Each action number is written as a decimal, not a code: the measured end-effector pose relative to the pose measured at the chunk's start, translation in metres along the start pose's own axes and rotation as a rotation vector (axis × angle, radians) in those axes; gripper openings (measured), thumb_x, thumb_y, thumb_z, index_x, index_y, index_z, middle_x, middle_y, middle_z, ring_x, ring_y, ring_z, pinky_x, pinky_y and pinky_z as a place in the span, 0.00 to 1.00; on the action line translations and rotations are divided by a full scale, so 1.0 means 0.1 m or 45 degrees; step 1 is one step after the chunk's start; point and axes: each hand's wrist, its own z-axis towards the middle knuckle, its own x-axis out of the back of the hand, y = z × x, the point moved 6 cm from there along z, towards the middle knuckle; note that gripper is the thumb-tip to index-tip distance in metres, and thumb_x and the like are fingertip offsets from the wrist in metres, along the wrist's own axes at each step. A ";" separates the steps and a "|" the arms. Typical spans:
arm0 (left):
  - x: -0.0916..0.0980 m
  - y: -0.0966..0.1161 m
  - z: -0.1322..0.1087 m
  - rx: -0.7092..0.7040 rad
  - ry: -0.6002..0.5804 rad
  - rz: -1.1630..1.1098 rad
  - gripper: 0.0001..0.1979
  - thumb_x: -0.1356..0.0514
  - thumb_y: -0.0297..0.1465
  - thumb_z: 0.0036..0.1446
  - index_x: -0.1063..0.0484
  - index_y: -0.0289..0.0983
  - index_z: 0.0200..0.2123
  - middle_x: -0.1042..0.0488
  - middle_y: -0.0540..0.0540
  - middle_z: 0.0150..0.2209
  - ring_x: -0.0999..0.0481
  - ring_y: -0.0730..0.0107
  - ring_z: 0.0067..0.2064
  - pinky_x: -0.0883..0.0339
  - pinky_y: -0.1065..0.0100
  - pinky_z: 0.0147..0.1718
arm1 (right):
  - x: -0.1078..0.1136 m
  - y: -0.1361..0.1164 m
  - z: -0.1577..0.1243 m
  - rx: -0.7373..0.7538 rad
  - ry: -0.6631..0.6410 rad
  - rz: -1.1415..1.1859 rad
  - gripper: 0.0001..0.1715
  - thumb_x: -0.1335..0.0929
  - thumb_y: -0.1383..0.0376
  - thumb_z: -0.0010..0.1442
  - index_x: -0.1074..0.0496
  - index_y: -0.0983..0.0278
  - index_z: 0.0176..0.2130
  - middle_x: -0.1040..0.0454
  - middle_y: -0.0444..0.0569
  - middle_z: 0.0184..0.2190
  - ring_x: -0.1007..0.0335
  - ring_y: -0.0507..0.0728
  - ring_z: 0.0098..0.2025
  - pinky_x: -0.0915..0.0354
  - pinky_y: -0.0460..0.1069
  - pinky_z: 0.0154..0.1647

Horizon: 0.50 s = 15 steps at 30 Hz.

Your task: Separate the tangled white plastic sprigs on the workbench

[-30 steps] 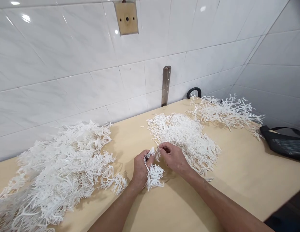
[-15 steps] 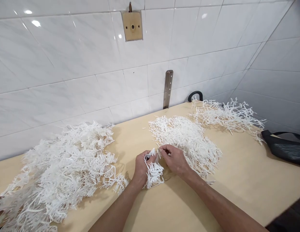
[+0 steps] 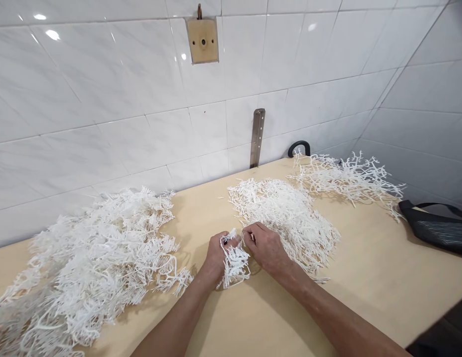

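Observation:
My left hand (image 3: 218,253) is closed around a branching white piece (image 3: 235,265), apparently plastic, with rows of fine prongs like a comb. Part of it hangs below my fingers, and a short fringe shows above my thumb. My right hand (image 3: 266,246) faces it, thumb and forefinger pinched together close to the prongs; what lies between the fingertips is too small to make out. Just beyond my right hand spreads a heap of short, loose white sticks (image 3: 286,208). To the left lies a larger, tangled pile of similar fringed white pieces (image 3: 107,248).
Bare white branching stems (image 3: 350,176) lie at the back right of the tan table (image 3: 379,253). A black bag (image 3: 435,228) rests at the right edge. Against the tiled wall stand a metal bracket (image 3: 257,139) and a black curved handle (image 3: 299,147).
My hands stay close together with only slight finger movement at the fringed piece. The whole view has shifted slightly. At the far left edge, another person's hand shows less than before.

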 end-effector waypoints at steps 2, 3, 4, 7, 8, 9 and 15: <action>0.00 0.00 -0.01 -0.003 0.011 -0.020 0.25 0.27 0.43 0.36 0.39 0.37 0.23 0.41 0.56 0.19 0.41 0.77 0.22 0.46 0.73 0.22 | 0.01 -0.02 0.01 0.011 0.026 -0.045 0.11 0.37 0.70 0.64 0.30 0.64 0.30 0.26 0.48 0.29 0.33 0.52 0.28 0.42 0.47 0.30; 0.00 0.00 -0.01 -0.011 0.016 -0.021 0.25 0.27 0.43 0.36 0.39 0.37 0.23 0.41 0.56 0.19 0.41 0.77 0.22 0.46 0.73 0.21 | 0.02 -0.02 0.01 0.008 0.037 -0.056 0.11 0.37 0.70 0.63 0.30 0.64 0.29 0.26 0.48 0.28 0.33 0.52 0.28 0.43 0.46 0.29; 0.00 0.00 -0.02 -0.018 0.021 -0.016 0.25 0.27 0.42 0.35 0.39 0.37 0.23 0.41 0.56 0.18 0.41 0.78 0.22 0.46 0.73 0.21 | 0.02 -0.03 0.01 0.001 0.044 -0.059 0.11 0.37 0.70 0.62 0.30 0.64 0.29 0.26 0.48 0.28 0.34 0.52 0.27 0.43 0.46 0.28; 0.01 -0.02 -0.02 -0.041 0.029 0.001 0.24 0.27 0.41 0.36 0.40 0.37 0.22 0.41 0.56 0.18 0.42 0.78 0.21 0.47 0.73 0.21 | 0.02 -0.02 0.02 -0.049 0.028 -0.041 0.10 0.36 0.70 0.61 0.30 0.63 0.28 0.27 0.47 0.27 0.33 0.52 0.27 0.43 0.46 0.28; 0.01 -0.02 -0.02 -0.047 0.031 0.002 0.24 0.27 0.41 0.37 0.40 0.37 0.22 0.41 0.56 0.18 0.42 0.79 0.21 0.47 0.73 0.21 | 0.01 -0.01 0.03 -0.092 0.004 -0.021 0.10 0.36 0.70 0.60 0.30 0.63 0.27 0.26 0.47 0.27 0.33 0.53 0.27 0.42 0.47 0.29; 0.01 -0.02 -0.02 -0.053 0.033 0.002 0.24 0.27 0.41 0.37 0.40 0.37 0.22 0.42 0.56 0.18 0.43 0.79 0.21 0.47 0.73 0.21 | 0.01 0.01 0.03 -0.157 -0.032 0.009 0.10 0.36 0.69 0.60 0.30 0.63 0.27 0.26 0.46 0.26 0.33 0.53 0.27 0.41 0.47 0.29; -0.02 0.00 -0.03 -0.047 0.002 -0.063 0.23 0.28 0.42 0.38 0.39 0.37 0.22 0.41 0.57 0.17 0.42 0.78 0.21 0.46 0.73 0.21 | 0.01 0.01 0.05 -0.238 -0.098 0.069 0.11 0.36 0.68 0.60 0.29 0.63 0.28 0.26 0.46 0.25 0.33 0.52 0.25 0.41 0.46 0.28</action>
